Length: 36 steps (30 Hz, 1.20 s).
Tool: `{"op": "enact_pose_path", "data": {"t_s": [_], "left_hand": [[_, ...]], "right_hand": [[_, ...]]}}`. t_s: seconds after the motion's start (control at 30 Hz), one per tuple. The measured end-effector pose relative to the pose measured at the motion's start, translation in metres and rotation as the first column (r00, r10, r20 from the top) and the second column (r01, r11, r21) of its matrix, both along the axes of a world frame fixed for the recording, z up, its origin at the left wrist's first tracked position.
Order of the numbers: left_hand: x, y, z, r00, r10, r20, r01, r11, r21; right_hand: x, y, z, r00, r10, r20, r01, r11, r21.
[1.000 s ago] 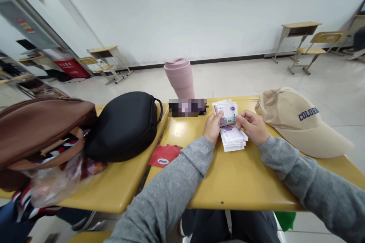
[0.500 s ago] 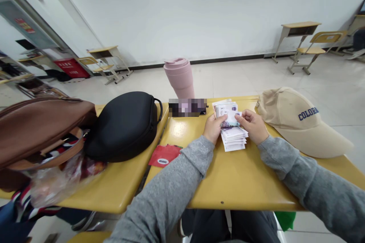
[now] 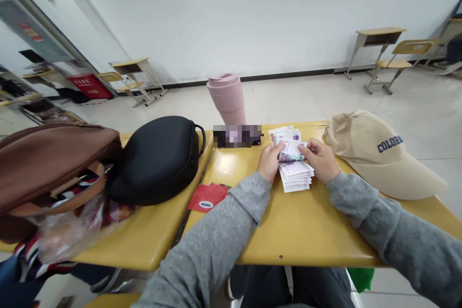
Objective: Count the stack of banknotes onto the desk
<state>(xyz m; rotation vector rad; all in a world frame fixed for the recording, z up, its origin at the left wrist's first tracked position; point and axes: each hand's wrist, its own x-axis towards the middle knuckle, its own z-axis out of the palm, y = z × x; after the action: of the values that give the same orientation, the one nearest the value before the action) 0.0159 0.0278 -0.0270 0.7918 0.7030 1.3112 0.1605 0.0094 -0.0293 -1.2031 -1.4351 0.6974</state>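
Note:
A bundle of pale purple and white banknotes (image 3: 291, 145) is held above the yellow desk. My left hand (image 3: 269, 162) is closed round its left side, the thumb lying on the face of the top note. On the right side, my right hand (image 3: 320, 158) pinches the edge of a note between thumb and fingers. The lower part of the bundle (image 3: 296, 176) fans down toward me in several overlapping layers. My fingers under the notes are hidden.
A beige cap (image 3: 368, 154) lies right of my right hand. Beyond the notes are a blurred-out phone (image 3: 256, 140) and a pink tumbler (image 3: 228, 98). To the left are a red pouch (image 3: 208, 197), a black case (image 3: 159, 161) and a brown bag (image 3: 54, 163).
My left thumb has shifted slightly left and up on the top note. The note under it looks a little turned. My right hand has hardly moved.

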Motion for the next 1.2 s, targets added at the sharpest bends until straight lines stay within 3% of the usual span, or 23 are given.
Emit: {"op": "enact_pose_path", "data": {"t_s": [0.33,0.7,0.9,1.2], "left_hand": [[-0.001,0.002,-0.002,1.0,0.021,0.016,-0.021,1.0,-0.011],[0.0,-0.001,0.001,0.999,0.033,0.016,-0.033,0.999,0.015],[0.0,0.0,0.0,1.0,0.026,-0.003,-0.026,0.999,0.019],[0.0,-0.001,0.001,1.0,0.029,0.006,-0.029,0.999,0.02]], "right_hand": [[0.001,0.001,-0.001,0.998,0.031,-0.061,-0.03,0.999,0.013],[-0.005,-0.009,0.011,0.977,0.101,-0.189,-0.095,0.995,0.041],[-0.003,-0.008,0.009,0.981,0.089,-0.175,-0.09,0.996,0.003],[-0.004,-0.004,0.004,0.951,0.125,-0.282,-0.132,0.991,-0.009]]}}
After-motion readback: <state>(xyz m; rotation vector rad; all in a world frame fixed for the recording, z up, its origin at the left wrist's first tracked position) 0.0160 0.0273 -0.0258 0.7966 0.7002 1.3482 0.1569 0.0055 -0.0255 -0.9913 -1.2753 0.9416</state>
